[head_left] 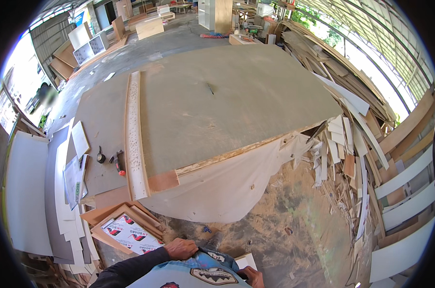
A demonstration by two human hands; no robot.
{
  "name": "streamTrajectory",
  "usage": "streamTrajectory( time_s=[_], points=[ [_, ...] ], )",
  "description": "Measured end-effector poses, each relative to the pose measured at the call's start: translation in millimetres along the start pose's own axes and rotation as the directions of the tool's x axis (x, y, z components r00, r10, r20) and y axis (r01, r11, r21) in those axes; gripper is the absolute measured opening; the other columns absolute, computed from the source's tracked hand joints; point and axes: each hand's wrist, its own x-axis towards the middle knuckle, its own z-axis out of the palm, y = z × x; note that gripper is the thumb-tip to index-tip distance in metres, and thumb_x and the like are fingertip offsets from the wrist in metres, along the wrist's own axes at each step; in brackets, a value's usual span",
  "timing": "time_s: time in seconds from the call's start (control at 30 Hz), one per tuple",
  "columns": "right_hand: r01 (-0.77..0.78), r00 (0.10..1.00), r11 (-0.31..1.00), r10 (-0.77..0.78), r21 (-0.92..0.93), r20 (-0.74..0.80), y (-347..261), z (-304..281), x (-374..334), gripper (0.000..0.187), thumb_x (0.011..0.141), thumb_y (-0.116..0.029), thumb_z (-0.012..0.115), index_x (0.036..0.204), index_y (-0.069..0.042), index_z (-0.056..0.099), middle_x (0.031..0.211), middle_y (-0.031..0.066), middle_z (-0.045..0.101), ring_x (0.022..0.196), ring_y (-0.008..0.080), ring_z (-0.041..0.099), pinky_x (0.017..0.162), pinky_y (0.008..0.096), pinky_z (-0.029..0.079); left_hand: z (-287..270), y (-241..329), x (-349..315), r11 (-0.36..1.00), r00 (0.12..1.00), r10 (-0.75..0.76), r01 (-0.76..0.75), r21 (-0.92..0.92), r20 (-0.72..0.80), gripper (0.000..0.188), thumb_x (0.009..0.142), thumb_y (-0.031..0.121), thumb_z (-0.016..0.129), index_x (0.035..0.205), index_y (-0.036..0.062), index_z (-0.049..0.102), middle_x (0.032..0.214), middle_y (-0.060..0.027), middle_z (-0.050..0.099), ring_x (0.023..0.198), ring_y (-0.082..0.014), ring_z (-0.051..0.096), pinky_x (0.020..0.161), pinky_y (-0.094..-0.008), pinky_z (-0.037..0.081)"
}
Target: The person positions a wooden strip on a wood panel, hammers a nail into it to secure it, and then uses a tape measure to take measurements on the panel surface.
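My left hand (181, 248), at the end of a dark sleeve, is closed at the edge of my light blue printed shirt (198, 271). Bent fingers of my right hand (253, 277) press against the other side of the shirt near the lower edge; part of that hand is cut off. Beyond them stands a large grey-topped worktable (236, 115). A long, narrow pale board (135, 137) lies across it. To the board's left are a red and black hand tool (120, 164) and a small round black tool (101, 156). A thin dark object (210, 88) lies farther back.
Stacked panels, one with a printed white face (133, 234), lean beside my left hand. Translucent sheeting (222, 197) hangs from the table's near edge. Sawdust covers the floor (284, 235). Heaped wood offcuts (347, 149) line the right side; white boards (28, 192) stand left.
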Motion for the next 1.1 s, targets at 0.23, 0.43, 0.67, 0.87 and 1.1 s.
streamTrajectory(
  time_s=[0.23,0.43,0.67,0.87,1.1],
  points=[
    [-0.085,0.992,0.973,0.103,0.216,-0.073,6,3,20,0.026,0.076,0.006,0.067,0.099,-0.003,0.073,0.083,0.0139,0.064,0.069,0.0315,0.066,0.059,0.0357,0.052,8,-11,-31,0.936,0.987,-0.133,0.155,-0.317,0.09,0.034,0.103,0.034,0.057,0.112,0.0042,0.07,0.102,-0.0195,0.071,0.098,-0.0392,0.068,0.082,-0.0468,0.055],
    [-0.018,0.993,0.974,0.044,0.226,-0.112,17,18,27,0.011,0.089,-0.002,0.071,0.099,0.0,0.073,0.091,0.0141,0.069,0.081,0.0254,0.069,0.065,0.0346,0.055,-10,-2,-60,0.89,0.988,-0.154,0.124,-0.439,-0.032,0.028,0.103,0.029,0.056,0.109,0.0038,0.068,0.101,-0.0173,0.069,0.092,-0.038,0.067,0.079,-0.0475,0.054],
    [-0.116,0.993,0.984,0.112,0.137,0.041,2,-8,34,0.012,0.084,-0.009,0.078,0.095,-0.007,0.072,0.082,0.0119,0.068,0.072,0.0298,0.071,0.063,0.0377,0.057,-41,-5,-4,0.98,0.956,-0.124,0.16,-0.12,0.265,0.024,0.097,0.028,0.062,0.104,0.0073,0.073,0.095,-0.013,0.067,0.091,-0.0334,0.066,0.078,-0.0489,0.052],
    [-0.151,0.989,0.976,0.15,0.155,0.014,1,-7,35,0.011,0.082,-0.007,0.08,0.087,-0.003,0.071,0.081,0.0118,0.069,0.069,0.0257,0.072,0.063,0.0341,0.058,-2,19,117,0.751,0.909,0.339,-0.106,-0.651,0.243,0.039,0.097,0.032,0.063,0.115,-0.0024,0.067,0.105,-0.0218,0.068,0.098,-0.035,0.066,0.084,-0.044,0.05],
    [-0.227,0.972,0.943,0.236,0.242,-0.006,10,-3,14,0.019,0.081,-0.012,0.085,0.086,0.0,0.071,0.084,0.0108,0.071,0.071,0.0198,0.074,0.064,0.0307,0.058,64,63,163,0.79,0.727,0.466,-0.085,-0.607,0.505,0.047,0.093,0.042,0.07,0.104,-0.0035,0.07,0.091,-0.02,0.071,0.085,-0.033,0.069,0.074,-0.0427,0.051]
  ],
)
